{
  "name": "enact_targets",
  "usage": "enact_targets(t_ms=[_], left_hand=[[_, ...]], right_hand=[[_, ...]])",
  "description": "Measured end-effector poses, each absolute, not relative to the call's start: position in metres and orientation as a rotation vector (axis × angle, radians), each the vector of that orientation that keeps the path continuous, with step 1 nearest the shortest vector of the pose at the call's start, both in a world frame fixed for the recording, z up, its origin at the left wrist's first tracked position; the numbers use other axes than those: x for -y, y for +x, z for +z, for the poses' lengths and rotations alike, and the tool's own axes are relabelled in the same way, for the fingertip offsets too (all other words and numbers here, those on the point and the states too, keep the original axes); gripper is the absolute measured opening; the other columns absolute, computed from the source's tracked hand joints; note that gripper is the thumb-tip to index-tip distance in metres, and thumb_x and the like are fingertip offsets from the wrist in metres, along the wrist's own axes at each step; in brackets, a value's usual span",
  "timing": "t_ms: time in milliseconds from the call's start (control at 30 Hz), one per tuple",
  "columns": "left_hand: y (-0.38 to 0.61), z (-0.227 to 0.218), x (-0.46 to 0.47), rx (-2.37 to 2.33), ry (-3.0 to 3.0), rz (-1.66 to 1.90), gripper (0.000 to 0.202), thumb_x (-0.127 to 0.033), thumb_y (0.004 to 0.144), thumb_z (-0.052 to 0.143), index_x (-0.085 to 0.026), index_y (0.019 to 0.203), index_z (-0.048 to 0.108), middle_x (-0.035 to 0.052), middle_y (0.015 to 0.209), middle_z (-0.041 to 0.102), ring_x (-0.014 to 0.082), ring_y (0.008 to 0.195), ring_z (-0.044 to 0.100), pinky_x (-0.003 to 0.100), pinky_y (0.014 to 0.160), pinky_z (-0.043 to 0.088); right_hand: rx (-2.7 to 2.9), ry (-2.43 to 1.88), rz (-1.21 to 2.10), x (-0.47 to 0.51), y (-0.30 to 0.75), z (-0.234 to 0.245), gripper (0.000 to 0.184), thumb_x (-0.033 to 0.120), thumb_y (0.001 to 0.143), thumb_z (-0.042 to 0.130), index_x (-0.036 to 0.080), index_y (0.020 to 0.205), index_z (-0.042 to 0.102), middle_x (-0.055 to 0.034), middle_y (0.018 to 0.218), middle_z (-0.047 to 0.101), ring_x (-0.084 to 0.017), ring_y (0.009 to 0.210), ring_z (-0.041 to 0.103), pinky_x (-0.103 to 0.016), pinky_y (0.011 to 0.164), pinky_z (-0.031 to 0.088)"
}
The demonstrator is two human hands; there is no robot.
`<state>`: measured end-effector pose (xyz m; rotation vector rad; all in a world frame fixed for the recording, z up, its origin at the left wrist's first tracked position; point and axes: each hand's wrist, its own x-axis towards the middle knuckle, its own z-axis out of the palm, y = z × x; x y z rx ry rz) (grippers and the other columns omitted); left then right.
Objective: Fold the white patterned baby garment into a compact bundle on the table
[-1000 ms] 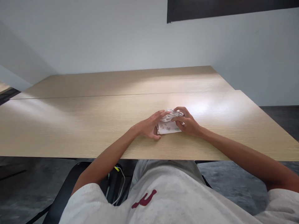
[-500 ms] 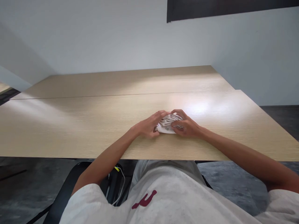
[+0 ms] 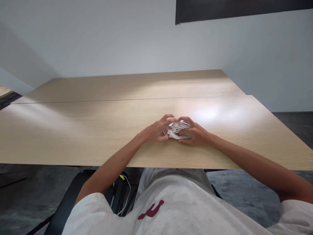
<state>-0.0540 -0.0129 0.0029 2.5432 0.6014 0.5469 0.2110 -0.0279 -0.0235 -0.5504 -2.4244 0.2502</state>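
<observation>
Between both hands, a small bundle of folded white cloth (image 3: 175,129) with layered edges and faint markings rests on the tabletop near its front edge. My left hand (image 3: 160,129) is curled round the bundle's left side, with the thumb low on the near side and the fingers over the top. On the other side, my right hand (image 3: 193,131) grips the right end, its thumb pressed across the layers. Parts of the cloth are hidden behind the fingers, so its exact kind cannot be made out.
The light wood table (image 3: 80,130) runs across the view, with a seam between two boards. A pale wall (image 3: 117,39) stands behind it. Below the front edge at left are a black chair (image 3: 73,195) and a white cable (image 3: 128,195).
The cloth bundle has been squeezed and its near flap has shifted, now hanging more narrowly at the front. My left fingers have lifted slightly and curled further over it.
</observation>
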Motion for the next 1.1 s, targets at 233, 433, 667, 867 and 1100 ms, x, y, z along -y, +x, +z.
enact_targets(t_ms=[233, 433, 667, 867, 1100], left_hand=[[-0.0538, 0.0015, 0.0139, -0.653, 2.552, 0.533, 0.080, -0.023, 0.076, 0.065, -0.026, 0.149, 0.031, 0.0177, 0.149, 0.032, 0.0283, 0.111, 0.060, 0.041, 0.089, 0.054], [-0.0541, -0.0023, 0.0120, -0.658, 2.577, 0.530, 0.081, -0.028, 0.078, 0.069, -0.027, 0.149, 0.031, 0.0168, 0.149, 0.032, 0.0294, 0.115, 0.059, 0.041, 0.091, 0.054], [-0.0524, -0.0051, 0.0137, -0.687, 2.580, 0.539, 0.074, -0.026, 0.082, 0.067, -0.026, 0.147, 0.033, 0.0135, 0.142, 0.045, 0.0273, 0.116, 0.058, 0.039, 0.094, 0.053], [-0.0514, -0.0052, 0.0146, -0.726, 2.574, 0.508, 0.069, -0.026, 0.082, 0.066, -0.023, 0.144, 0.038, 0.0126, 0.137, 0.051, 0.0268, 0.116, 0.058, 0.038, 0.095, 0.052], [-0.0520, -0.0067, 0.0149, -0.791, 2.551, 0.493, 0.073, -0.030, 0.083, 0.068, -0.022, 0.146, 0.034, 0.0119, 0.131, 0.058, 0.0264, 0.116, 0.058, 0.039, 0.096, 0.051]], right_hand=[[2.436, -0.604, 0.277, 0.0290, 0.2110, -0.0246, 0.017, 0.032, 0.086, 0.070, 0.020, 0.098, 0.069, -0.0149, 0.139, 0.042, -0.028, 0.109, 0.063, -0.042, 0.084, 0.059], [2.468, -0.628, 0.260, 0.0300, 0.2105, -0.0217, 0.016, 0.032, 0.086, 0.069, 0.020, 0.097, 0.070, -0.0141, 0.137, 0.044, -0.025, 0.102, 0.065, -0.041, 0.082, 0.059], [2.494, -0.666, 0.260, 0.0310, 0.2096, -0.0192, 0.015, 0.033, 0.087, 0.066, 0.021, 0.095, 0.070, -0.0138, 0.136, 0.046, -0.024, 0.098, 0.066, -0.041, 0.081, 0.058], [2.500, -0.682, 0.291, 0.0311, 0.2090, -0.0185, 0.015, 0.033, 0.087, 0.067, 0.021, 0.095, 0.070, -0.0141, 0.135, 0.048, -0.026, 0.101, 0.066, -0.041, 0.083, 0.056], [2.470, -0.636, 0.276, 0.0293, 0.2095, -0.0230, 0.027, 0.033, 0.088, 0.065, 0.023, 0.112, 0.059, -0.0147, 0.133, 0.051, -0.026, 0.101, 0.064, -0.041, 0.083, 0.055]])
